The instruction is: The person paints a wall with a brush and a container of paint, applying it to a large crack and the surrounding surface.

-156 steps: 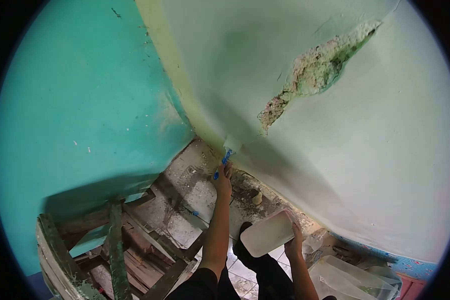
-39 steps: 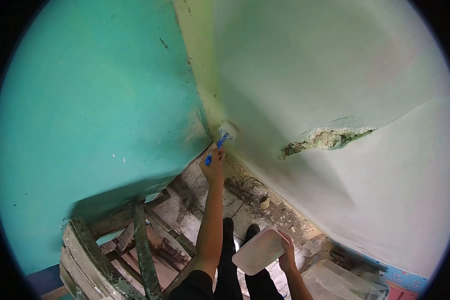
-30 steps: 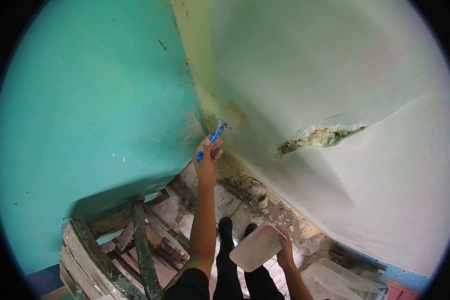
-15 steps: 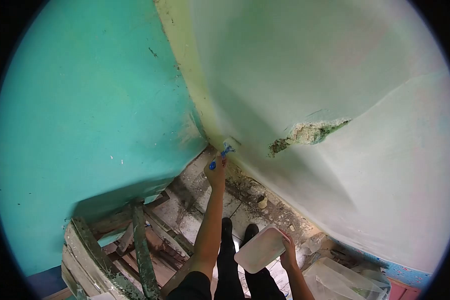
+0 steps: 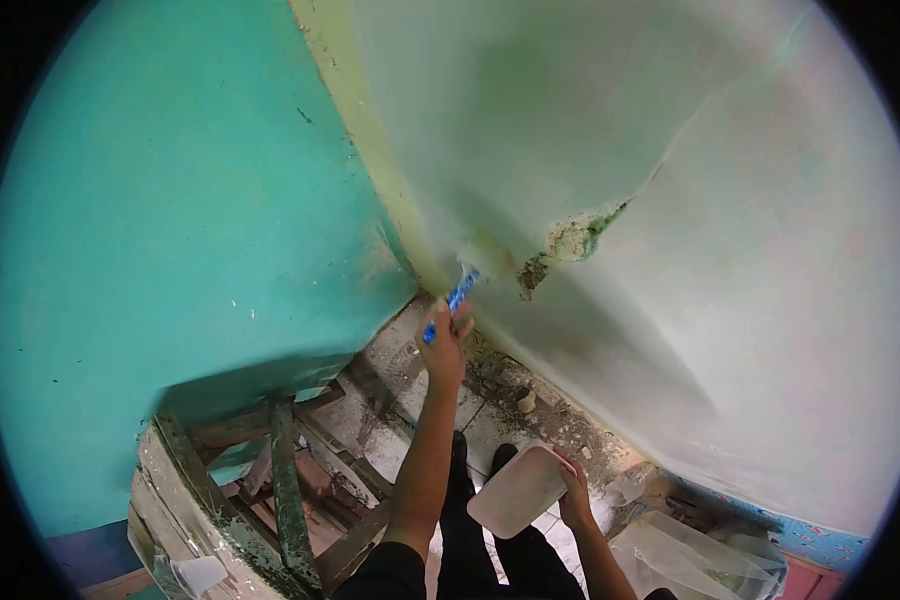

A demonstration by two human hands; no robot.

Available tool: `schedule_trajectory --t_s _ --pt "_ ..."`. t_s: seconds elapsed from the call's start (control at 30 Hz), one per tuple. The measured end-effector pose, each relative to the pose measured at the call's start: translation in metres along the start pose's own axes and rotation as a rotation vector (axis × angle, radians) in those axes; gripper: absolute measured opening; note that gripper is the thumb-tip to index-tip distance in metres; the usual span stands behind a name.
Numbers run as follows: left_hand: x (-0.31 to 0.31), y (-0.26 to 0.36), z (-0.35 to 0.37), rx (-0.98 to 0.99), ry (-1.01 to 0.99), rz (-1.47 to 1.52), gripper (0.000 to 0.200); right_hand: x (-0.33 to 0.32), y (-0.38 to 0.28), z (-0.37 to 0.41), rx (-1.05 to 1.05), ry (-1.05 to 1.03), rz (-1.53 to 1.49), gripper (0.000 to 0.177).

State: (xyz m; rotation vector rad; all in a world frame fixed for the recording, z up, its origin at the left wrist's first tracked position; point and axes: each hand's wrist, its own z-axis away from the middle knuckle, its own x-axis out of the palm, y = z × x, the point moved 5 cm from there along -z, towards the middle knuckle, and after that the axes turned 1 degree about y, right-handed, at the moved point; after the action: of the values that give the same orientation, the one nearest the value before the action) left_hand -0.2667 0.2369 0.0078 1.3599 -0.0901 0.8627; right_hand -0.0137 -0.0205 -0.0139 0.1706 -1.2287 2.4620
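My left hand (image 5: 444, 345) is closed around the blue handle of a small paint roller (image 5: 461, 290). The roller's pale head is blurred against the whitish-green wall (image 5: 590, 110), just right of the yellowish corner strip (image 5: 375, 150). In my right hand (image 5: 574, 492) is a shallow, pale plastic tub (image 5: 517, 492), gripped by its right edge and tilted in front of my legs. A broken patch of plaster (image 5: 573, 238) with rough, crumbling edges lies right of the roller head.
A worn wooden frame (image 5: 283, 490) stands at lower left, with a white cup (image 5: 199, 574) on it. Debris (image 5: 510, 385) lies on the tiled floor along the wall's foot. A translucent plastic container (image 5: 685, 560) is at lower right. The left wall (image 5: 190, 250) is turquoise.
My left hand and the roller have moved up and right along the pale wall, away from the corner. The tub in my right hand has stayed almost in place.
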Motion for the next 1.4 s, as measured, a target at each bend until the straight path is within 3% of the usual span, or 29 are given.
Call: schedule_trajectory --t_s 0.17,0.3,0.4,0.6,0.7,0.8,0.9,1.17,1.27,1.4 --pt "-0.064 -0.096 0.01 -0.101 0.085 -0.154 0.032 -0.03 0.007 0.003 -0.008 0.001 0.015 0.048" --pt "-0.076 -0.118 0.003 -0.099 0.094 -0.22 0.03 -0.041 0.003 0.008 -0.035 0.015 0.03 0.047" --pt "-0.031 -0.069 0.01 0.019 0.019 -0.198 0.028 -0.044 -0.002 0.01 -0.043 0.011 0.023 0.047" --pt "0.063 0.096 0.059 0.24 0.08 -0.141 0.031 -0.037 -0.005 0.014 -0.04 -0.014 0.011 0.047" --pt "0.083 0.139 0.071 0.355 0.091 -0.061 0.033 -0.037 -0.005 0.013 -0.06 -0.037 0.042 0.048" --pt "0.078 0.123 0.052 0.312 0.015 0.026 0.034 -0.033 -0.009 0.012 -0.059 -0.048 0.04 0.048" --pt "0.045 0.056 0.023 0.165 -0.041 0.029 0.036 -0.03 -0.013 0.014 -0.037 -0.034 0.022 0.047" --pt "-0.081 -0.091 -0.024 -0.041 0.173 -0.234 0.031 -0.04 -0.006 0.009 -0.045 -0.033 0.047 0.048" --pt "-0.065 -0.071 -0.037 0.025 0.076 -0.31 0.03 -0.038 -0.006 0.008 -0.066 -0.022 0.058 0.048" --pt "-0.001 0.026 -0.028 0.206 0.057 -0.224 0.029 -0.023 -0.009 0.01 -0.028 -0.016 0.033 0.049"
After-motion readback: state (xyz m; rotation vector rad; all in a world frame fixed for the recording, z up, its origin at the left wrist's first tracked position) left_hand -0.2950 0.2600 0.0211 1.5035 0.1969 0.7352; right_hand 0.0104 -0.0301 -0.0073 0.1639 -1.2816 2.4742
